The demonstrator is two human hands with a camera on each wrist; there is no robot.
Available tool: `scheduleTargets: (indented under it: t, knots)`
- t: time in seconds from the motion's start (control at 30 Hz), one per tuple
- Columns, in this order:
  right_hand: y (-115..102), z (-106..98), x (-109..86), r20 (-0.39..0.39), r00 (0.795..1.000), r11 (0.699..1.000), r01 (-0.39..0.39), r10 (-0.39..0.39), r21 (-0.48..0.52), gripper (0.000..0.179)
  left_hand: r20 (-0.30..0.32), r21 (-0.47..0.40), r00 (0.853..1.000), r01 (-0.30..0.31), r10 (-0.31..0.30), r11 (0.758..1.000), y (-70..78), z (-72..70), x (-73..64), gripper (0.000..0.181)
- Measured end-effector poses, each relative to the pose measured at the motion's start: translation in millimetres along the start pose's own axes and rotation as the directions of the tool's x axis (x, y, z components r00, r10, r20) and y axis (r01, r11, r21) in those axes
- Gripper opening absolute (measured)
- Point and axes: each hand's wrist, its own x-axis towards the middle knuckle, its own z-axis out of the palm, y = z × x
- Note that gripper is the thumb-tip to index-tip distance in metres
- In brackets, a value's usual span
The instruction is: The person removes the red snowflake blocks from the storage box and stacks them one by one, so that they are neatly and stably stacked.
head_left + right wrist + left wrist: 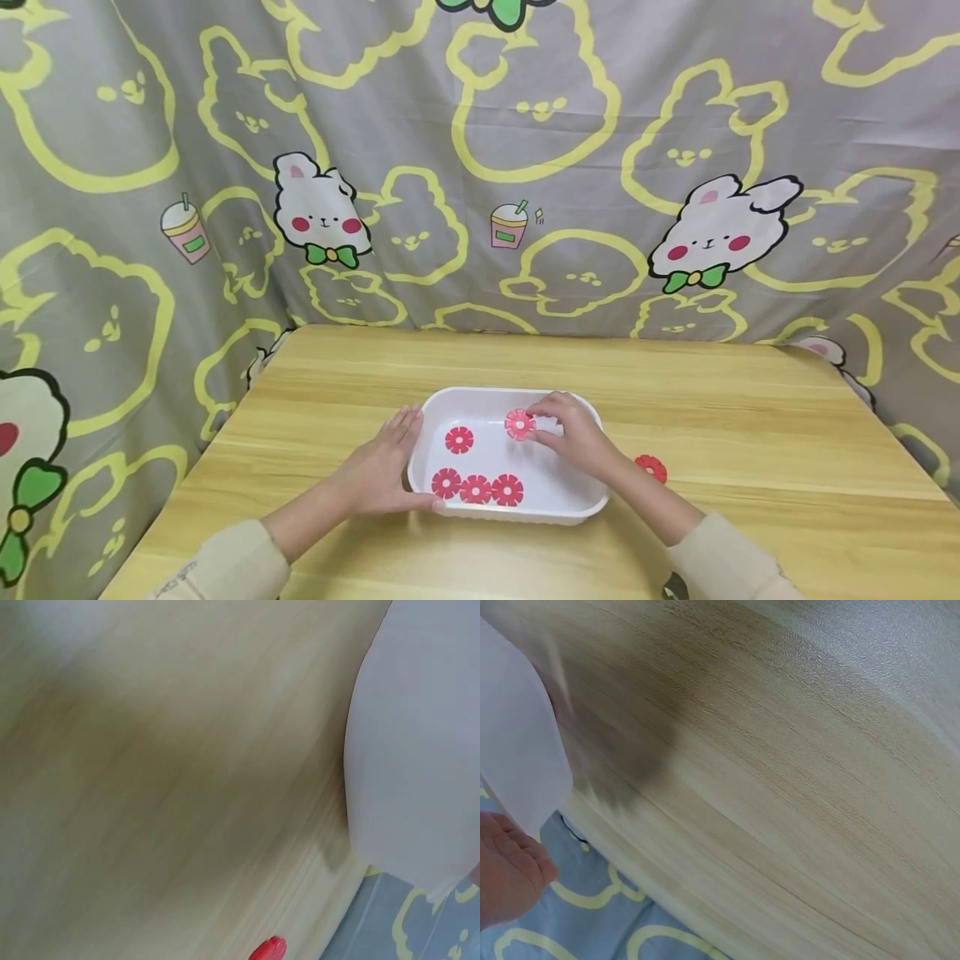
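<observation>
A white rectangular tray [577, 505] sits on the table in the head view. My left hand [378, 471] holds its left end, fingers along the outer side and thumb at the near rim. In the left wrist view, the left hand's fingertips [525, 859] are beside the tray's outer wall [517, 727]. Over the back half of the tray, my right hand [573, 429] pinches a red notched flower-shaped disc [519, 425] between thumb and fingers. Inside lie several similar discs: a row at the front left, including a middle disc [476, 490], and a lone disc [459, 440] behind.
Another red disc [651, 468] lies on the wooden table [750, 433] right of the tray, partly behind my right forearm. A grey curtain [420, 108] with yellow outlines and cartoon rabbits hangs behind and beside the table. A small dark object [673, 586] shows by the right sleeve.
</observation>
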Motion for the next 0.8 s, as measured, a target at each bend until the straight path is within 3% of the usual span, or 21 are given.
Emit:
scheduleTargets:
  t: [0.4, 0.8]
  knots:
    - [6, -19, -16.1, -0.041, 0.998, 0.998, -0.056, 0.055, -0.013, 0.031, 0.000, 0.016, 1.000, -0.002, 0.002, 1.000, -0.5, -0.4, 0.3, 0.118]
    - [11, -29, -33.3, -0.124, 0.991, 0.997, 0.033, -0.042, -0.071, 0.029, 0.010, 0.010, 1.000, 0.007, -0.008, 1.000, 0.2, -0.2, 0.3, 0.117]
